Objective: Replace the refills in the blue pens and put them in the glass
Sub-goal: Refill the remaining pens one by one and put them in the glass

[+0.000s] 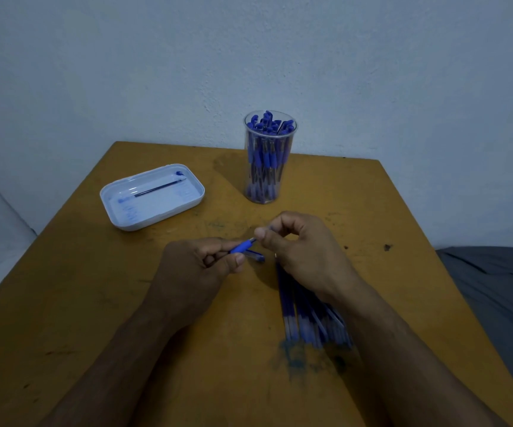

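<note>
A: The left hand point(201, 266) is curled round a blue pen point(242, 246) by its grip, held just above the wooden table point(126, 303). The right hand point(298, 245) pinches at the pen's tip end — thumb and forefinger closed on something small I can't make out.

B: So what could go wrong?

A: That small piece could slip and roll off. The cap point(255, 256) lies loose beneath, and the right wrist hovers over the spare refills point(292, 315) — a careless sweep scatters them.

B: And the glass point(269, 155)?

A: Well apart, already packed; squeezing another pen in might tip it. One used refill point(160, 187) lies in the white tray point(116, 211).
</note>
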